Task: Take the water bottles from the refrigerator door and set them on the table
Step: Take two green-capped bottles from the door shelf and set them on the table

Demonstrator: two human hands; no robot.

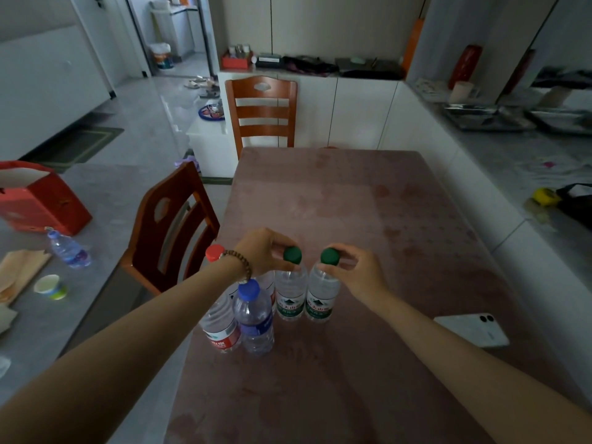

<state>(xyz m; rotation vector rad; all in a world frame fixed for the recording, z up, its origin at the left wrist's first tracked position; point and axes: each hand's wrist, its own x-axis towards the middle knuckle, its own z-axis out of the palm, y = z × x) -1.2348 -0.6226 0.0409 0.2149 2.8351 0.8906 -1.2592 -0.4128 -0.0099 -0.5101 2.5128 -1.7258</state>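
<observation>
Several water bottles stand upright in a cluster near the left edge of the pink table (368, 219). My left hand (261, 251) grips the neck of a green-capped bottle (290, 299). My right hand (355, 270) grips the neck of a second green-capped bottle (320, 302) right beside it. Both bottles rest on the tabletop. In front of them stand a blue-capped bottle (253, 318) and a red-capped bottle (221, 328). Another red cap (214, 253) shows behind my left wrist, its bottle mostly hidden.
A white phone (472, 330) lies on the table at the right. Two wooden chairs (174, 225) (261, 110) stand at the left side and far end. A grey counter at the left holds a red bag (38, 200), a small bottle (69, 249) and a cup (51, 286).
</observation>
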